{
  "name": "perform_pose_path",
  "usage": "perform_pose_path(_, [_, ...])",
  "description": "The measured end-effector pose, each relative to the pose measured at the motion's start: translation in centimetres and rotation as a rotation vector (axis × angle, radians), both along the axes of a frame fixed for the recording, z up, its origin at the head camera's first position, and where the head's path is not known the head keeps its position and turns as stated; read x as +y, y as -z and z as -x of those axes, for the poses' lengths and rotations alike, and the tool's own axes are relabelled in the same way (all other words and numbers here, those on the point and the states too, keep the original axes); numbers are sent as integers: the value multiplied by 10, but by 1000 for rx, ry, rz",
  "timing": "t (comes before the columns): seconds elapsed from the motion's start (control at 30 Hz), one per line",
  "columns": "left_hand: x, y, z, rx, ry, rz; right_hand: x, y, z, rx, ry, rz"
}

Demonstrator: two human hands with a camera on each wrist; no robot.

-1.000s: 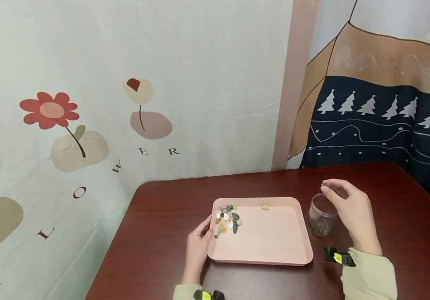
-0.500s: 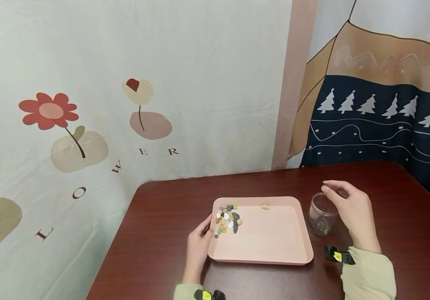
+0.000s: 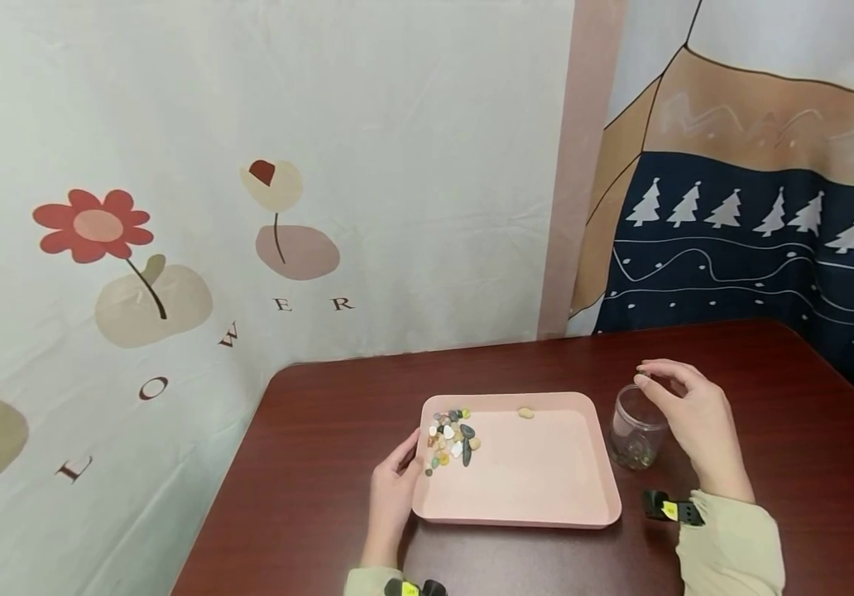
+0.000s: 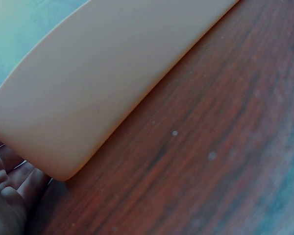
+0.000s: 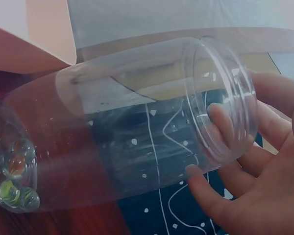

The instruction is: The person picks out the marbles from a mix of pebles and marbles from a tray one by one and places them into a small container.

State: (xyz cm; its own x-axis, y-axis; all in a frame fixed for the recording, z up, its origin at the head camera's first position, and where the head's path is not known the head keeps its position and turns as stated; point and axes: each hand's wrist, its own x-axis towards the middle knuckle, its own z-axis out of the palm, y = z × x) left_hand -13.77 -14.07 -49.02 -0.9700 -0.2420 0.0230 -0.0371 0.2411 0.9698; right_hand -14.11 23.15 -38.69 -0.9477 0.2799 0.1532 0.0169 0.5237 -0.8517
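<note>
My left hand (image 3: 393,488) holds the left side of a pink rectangular tray (image 3: 524,488), thumb by the rim. In the left wrist view, fingers (image 4: 32,183) lie against the tray's outer wall near a corner. Over the mouth of a clear jar (image 3: 630,430), my right hand (image 3: 701,418) pinches a small dark piece (image 3: 640,372) between thumb and index finger; I cannot tell its kind. The right wrist view shows the fingers (image 5: 210,200) around the jar's rim and glass marbles (image 5: 14,193) at its bottom, some with yellow-green or orange inside.
Mixed pebbles (image 3: 448,434), white, dark and yellowish, cluster at the tray's left end. A single tan pebble (image 3: 525,412) lies by its far wall. The jar stands just right of the tray on a dark red-brown table (image 3: 308,463). Printed curtains (image 3: 427,165) hang behind.
The small dark piece shows less between my right fingertips than a second ago. Both hands, the tray and the pebbles stay in place; the head view has shifted slightly.
</note>
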Motion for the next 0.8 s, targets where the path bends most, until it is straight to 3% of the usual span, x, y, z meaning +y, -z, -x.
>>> perform_pose_path(0.8, [0, 3, -1, 33, 7, -5, 2, 11, 0, -74, -47, 12])
